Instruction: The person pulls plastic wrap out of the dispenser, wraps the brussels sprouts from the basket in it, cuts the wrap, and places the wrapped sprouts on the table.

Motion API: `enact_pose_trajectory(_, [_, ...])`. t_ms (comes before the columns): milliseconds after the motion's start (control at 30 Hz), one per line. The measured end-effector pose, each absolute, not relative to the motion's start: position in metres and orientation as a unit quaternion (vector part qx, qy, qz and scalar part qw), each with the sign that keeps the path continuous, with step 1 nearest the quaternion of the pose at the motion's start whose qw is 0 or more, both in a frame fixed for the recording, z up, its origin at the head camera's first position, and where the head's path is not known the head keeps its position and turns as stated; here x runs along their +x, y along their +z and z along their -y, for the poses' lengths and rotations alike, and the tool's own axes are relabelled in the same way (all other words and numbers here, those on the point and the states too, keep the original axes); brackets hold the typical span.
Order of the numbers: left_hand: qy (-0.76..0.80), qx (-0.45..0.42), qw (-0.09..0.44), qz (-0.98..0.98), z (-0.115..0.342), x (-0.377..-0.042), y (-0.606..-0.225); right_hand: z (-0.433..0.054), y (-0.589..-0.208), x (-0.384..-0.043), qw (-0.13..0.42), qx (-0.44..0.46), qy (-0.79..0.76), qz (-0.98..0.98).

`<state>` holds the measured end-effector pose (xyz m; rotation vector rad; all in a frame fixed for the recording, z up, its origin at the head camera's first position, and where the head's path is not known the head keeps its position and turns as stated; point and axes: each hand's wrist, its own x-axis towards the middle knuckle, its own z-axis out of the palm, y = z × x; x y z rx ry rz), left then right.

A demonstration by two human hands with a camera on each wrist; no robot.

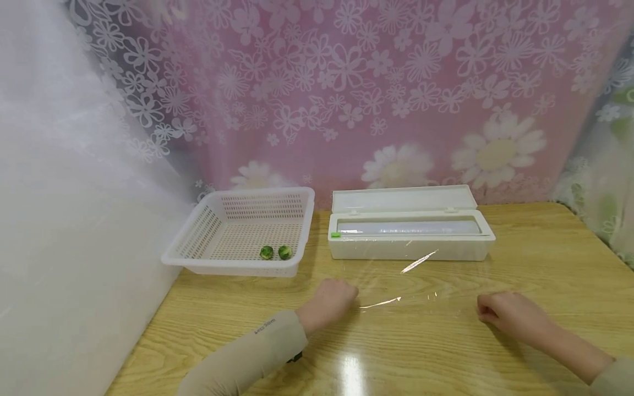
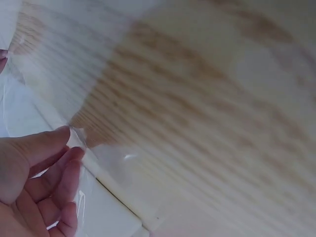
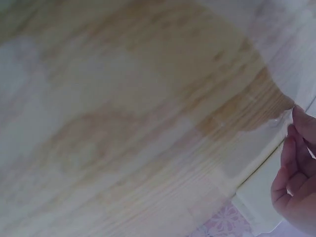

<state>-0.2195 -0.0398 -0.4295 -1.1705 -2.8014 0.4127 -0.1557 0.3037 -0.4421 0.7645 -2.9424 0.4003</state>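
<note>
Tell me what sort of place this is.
Probably a makeshift indoor work corner: a wood-grain table, flowered hangings right behind it, and, on the table, an open white box with a roll of clear film.

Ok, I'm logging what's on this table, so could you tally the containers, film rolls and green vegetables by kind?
White baskets: 1
White lidded boxes: 1
Clear film rolls: 1
Small green vegetables: 2
Total: 5

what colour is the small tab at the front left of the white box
The small tab is bright green, seen best in the head view.
</note>
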Motion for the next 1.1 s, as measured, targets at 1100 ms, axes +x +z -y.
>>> enact_pose_trajectory(1100, [0.052, -0.428, -0.004, 0.902, 0.057, -0.232, -0.433, -0.312, -0.453, -0.170, 0.012, 0.292, 0.308, 0.905])
